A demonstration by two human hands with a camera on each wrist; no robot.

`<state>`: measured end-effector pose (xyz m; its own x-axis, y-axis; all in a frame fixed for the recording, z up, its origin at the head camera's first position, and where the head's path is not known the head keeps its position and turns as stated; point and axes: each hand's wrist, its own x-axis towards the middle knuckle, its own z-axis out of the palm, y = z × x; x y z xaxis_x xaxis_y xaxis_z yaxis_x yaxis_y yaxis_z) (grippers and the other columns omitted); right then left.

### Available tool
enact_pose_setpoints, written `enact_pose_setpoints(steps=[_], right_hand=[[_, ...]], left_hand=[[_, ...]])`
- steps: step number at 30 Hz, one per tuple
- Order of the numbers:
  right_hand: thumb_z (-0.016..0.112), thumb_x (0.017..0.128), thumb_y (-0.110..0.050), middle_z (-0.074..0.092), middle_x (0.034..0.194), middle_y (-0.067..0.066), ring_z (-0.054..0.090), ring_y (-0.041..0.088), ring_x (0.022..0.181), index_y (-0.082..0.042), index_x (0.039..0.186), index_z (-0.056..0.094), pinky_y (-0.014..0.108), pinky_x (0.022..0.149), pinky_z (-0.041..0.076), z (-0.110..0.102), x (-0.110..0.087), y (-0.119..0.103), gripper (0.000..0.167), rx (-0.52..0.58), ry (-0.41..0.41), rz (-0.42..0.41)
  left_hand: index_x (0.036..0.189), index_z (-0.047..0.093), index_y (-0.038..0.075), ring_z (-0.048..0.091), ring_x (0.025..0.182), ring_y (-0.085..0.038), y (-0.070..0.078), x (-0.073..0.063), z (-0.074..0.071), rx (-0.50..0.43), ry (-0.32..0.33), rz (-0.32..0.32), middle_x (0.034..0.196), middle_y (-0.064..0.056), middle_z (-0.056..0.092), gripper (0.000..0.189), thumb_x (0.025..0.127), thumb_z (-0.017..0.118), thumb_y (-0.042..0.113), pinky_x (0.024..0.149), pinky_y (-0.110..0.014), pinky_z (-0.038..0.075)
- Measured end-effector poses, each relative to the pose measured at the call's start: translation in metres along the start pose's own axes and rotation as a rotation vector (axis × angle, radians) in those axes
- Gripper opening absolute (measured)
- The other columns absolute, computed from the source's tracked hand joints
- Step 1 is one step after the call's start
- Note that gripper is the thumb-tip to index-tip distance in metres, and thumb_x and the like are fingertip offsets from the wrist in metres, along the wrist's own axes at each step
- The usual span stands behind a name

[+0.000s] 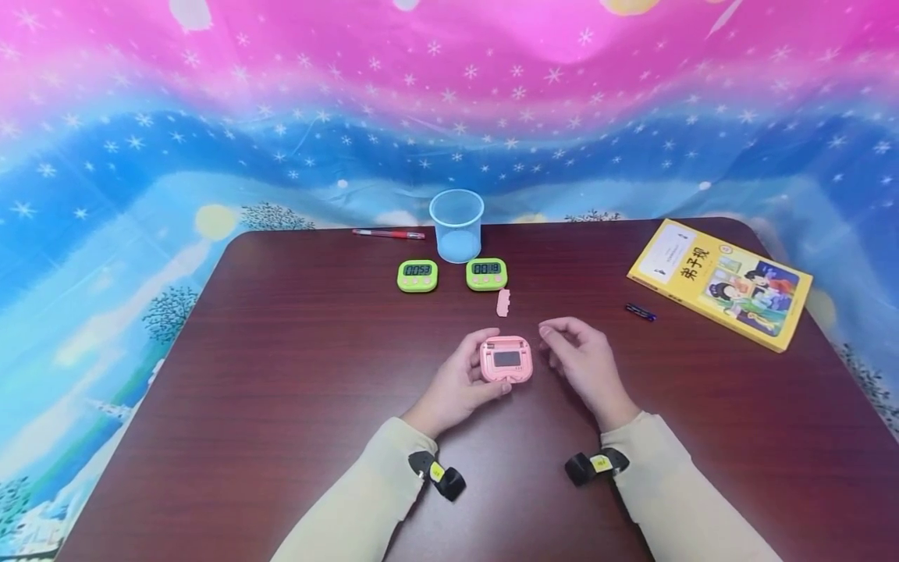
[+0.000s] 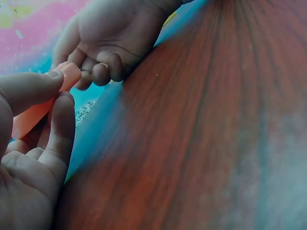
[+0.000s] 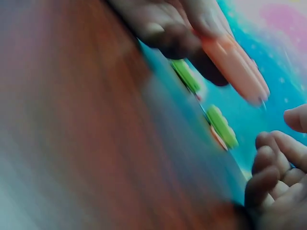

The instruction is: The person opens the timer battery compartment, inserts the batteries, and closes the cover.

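Note:
My left hand (image 1: 456,382) holds a pink digital timer (image 1: 518,376) between thumb and fingers, above the table. Its upturned face has a dark rectangle in the middle and an uncovered slot along the far edge. Just right of the timer is my right hand (image 1: 586,367), apart from it, fingers loosely bent. In the right wrist view a gap shows between that hand's thumb (image 3: 296,118) and fingers, with nothing in it. A small pink cover piece (image 1: 503,303) lies beyond the timer, close to a green timer (image 1: 486,275).
Another green timer (image 1: 417,276) lies to the left, in front of a translucent blue cup (image 1: 458,226). A red pen (image 1: 389,233) lies near the back edge. On the right are a dark blue battery (image 1: 641,312) and a yellow book (image 1: 723,282). A patterned cloth (image 1: 449,101) hangs behind the table.

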<state>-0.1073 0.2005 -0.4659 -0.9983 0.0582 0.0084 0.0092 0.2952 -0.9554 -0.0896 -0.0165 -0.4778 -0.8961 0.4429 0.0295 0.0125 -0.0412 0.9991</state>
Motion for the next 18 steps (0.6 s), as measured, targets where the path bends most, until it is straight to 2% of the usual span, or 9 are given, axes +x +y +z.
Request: enact_pose_setpoints(steps=[3,6,10,13,18], right_hand=[[0.068,0.097,-0.023,0.071,0.085,0.012,0.056,0.012,0.064,-0.002,0.11,0.072,0.021,0.053,0.048,-0.01,0.006,0.005,0.025,-0.072,0.095,-0.044],[0.07,0.095,-0.023,0.07,0.084,-0.002,0.056,0.009,0.068,-0.003,0.107,0.074,0.018,0.056,0.046,-0.019,0.011,0.011,0.023,-0.103,0.189,-0.074],[0.073,0.093,-0.018,0.068,0.08,-0.014,0.056,0.008,0.068,-0.002,0.104,0.074,0.016,0.058,0.045,-0.03,0.016,0.015,0.02,-0.076,0.292,-0.105],[0.074,0.091,-0.016,0.066,0.078,-0.014,0.056,0.008,0.07,-0.002,0.104,0.074,0.017,0.059,0.044,-0.039,0.019,0.015,0.02,-0.058,0.347,-0.118],[0.075,0.09,-0.018,0.064,0.083,-0.012,0.054,0.009,0.075,-0.003,0.106,0.075,0.017,0.064,0.042,-0.055,0.024,0.016,0.022,-0.114,0.414,-0.127]], left_hand=[[0.151,0.034,0.002,0.066,0.11,-0.026,-0.001,0.0,-0.001,0.002,-0.002,0.007,0.132,-0.021,0.059,0.079,0.084,0.074,-0.011,0.092,-0.03,0.058],[0.151,0.034,0.002,0.066,0.11,-0.026,-0.001,0.0,-0.001,0.008,0.0,0.007,0.132,-0.02,0.06,0.08,0.083,0.074,-0.011,0.092,-0.03,0.057],[0.151,0.034,0.003,0.066,0.109,-0.024,-0.001,0.0,-0.001,0.01,0.002,-0.001,0.131,-0.018,0.061,0.081,0.083,0.075,-0.011,0.092,-0.03,0.058],[0.152,0.033,0.003,0.067,0.109,-0.022,0.0,0.0,-0.001,0.008,0.0,-0.002,0.132,-0.018,0.061,0.082,0.083,0.075,-0.011,0.092,-0.03,0.058],[0.152,0.033,0.003,0.066,0.109,-0.023,0.001,0.0,-0.001,0.001,-0.007,0.006,0.133,-0.021,0.06,0.081,0.083,0.074,-0.012,0.092,-0.03,0.058]])
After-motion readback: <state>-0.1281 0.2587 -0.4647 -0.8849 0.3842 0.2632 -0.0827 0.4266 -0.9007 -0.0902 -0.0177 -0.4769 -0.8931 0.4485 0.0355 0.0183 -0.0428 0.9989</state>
